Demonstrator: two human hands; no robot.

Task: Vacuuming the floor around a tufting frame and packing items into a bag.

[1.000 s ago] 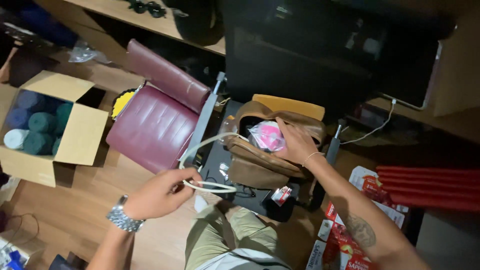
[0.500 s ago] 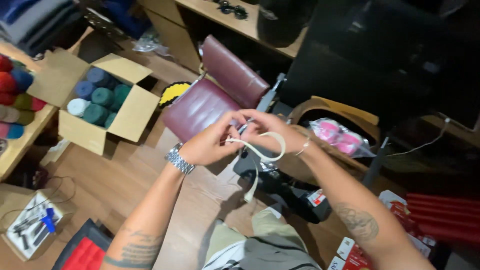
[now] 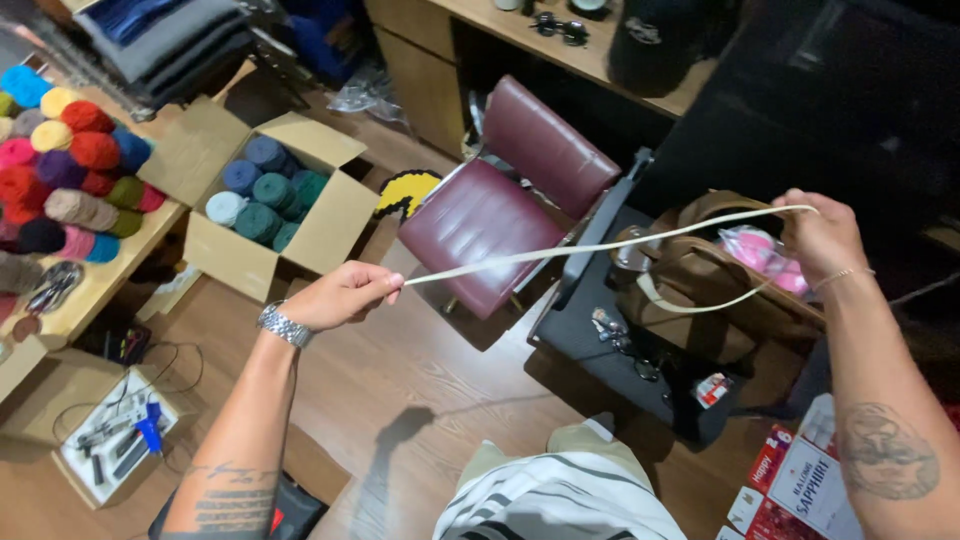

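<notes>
Strap (image 3: 590,247), cream-coloured and flat, is stretched taut in mid-air between both hands, above the maroon chair (image 3: 490,215) and the edge of the black stand (image 3: 600,335). Its far end loops back from the right hand and sags down toward the brown bag (image 3: 700,300); whether that end is attached to the bag, cannot tell, the join is hidden behind the bag's flap. Left hand (image 3: 335,297) pinches the strap's near end between thumb and fingertips, fist mostly closed, knuckles up; arm extended forward and left, metal watch (image 3: 280,325) on the wrist, tattoo on the forearm. Right hand (image 3: 820,235) is closed on the strap at the turn of the loop, held high and out to the right, thin bracelet at the wrist; fingers face away, so the exact hold is hard to make out. Right forearm runs off the bottom-right corner. Pink item (image 3: 765,255) inside the bag is half hidden by the hand and blurred. Small objects on the stand are too small to identify. Cardboard box (image 3: 300,240) of blue and green yarn sits on the wood floor left of the chair, well apart from the hands. Shelf of mixed-colour yarn (image 3: 70,170) is cut off at the left edge. Top-right area is dark, nothing legible.
</notes>
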